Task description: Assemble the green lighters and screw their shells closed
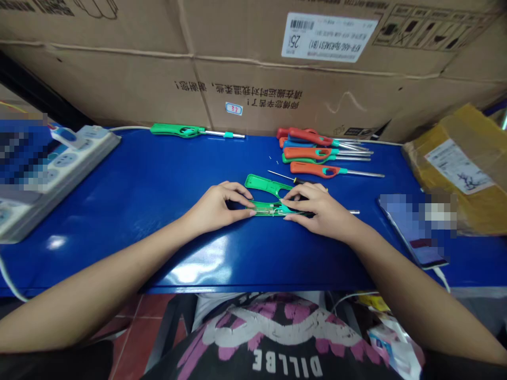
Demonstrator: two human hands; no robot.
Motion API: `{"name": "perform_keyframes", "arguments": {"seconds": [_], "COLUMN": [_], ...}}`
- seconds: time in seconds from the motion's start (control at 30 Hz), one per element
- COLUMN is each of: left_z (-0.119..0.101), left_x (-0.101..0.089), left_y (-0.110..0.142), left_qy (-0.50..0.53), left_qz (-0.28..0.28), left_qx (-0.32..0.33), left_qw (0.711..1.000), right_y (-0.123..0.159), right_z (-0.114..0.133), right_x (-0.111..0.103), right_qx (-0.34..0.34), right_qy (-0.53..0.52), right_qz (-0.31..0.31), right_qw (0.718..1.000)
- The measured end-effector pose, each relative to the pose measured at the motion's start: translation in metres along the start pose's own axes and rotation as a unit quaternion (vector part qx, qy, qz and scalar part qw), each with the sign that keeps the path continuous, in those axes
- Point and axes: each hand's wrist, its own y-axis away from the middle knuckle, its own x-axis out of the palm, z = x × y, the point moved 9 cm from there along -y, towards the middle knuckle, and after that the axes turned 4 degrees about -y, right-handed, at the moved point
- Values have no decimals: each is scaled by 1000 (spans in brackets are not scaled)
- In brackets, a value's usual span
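An opened green long-nosed lighter lies between my hands on the blue table, its inner parts showing. My left hand pinches its rear end between thumb and fingers. The front part, near the metal tube, is gripped by the fingers of my right hand. Just behind it rests the loose green half shell, with its trigger loop close to my right fingertips. A thin screwdriver lies beyond my right hand, its dark handle partly covered by the fingers.
Several lighters with red, orange, blue and green handles lie at the back right. One green lighter is at the back left. A power strip stands left; a phone and taped parcel are right. A large carton walls the back.
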Motion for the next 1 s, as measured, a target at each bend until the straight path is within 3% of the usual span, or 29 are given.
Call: {"name": "perform_keyframes", "arguments": {"seconds": [0.1,0.3,0.63,0.73,0.83,0.93,1.0], "left_z": [-2,-16,-36,-39,-42,-41,-40], "left_x": [-1,-2,8,5,-4,-10,-12], "left_y": [1,3,8,9,9,10,10], "left_qy": [-18,-86,-165,-178,-182,-198,-210], "left_qz": [-1,0,36,12,-33,-66,-79], "left_qx": [8,57,148,166,173,169,167], "left_qw": [1000,995,975,970,967,963,960], "right_y": [0,1,0,-1,0,6,8], "right_z": [0,-8,-19,-16,-15,-26,-33], "right_x": [-2,-26,-24,-26,-33,-42,-39], "right_qx": [-6,4,56,62,79,151,191], "right_qy": [12,67,93,62,-11,-116,-173], "right_qz": [-2,-95,-62,-70,-118,-194,-205], "right_qw": [1000,993,992,994,990,962,944]}}
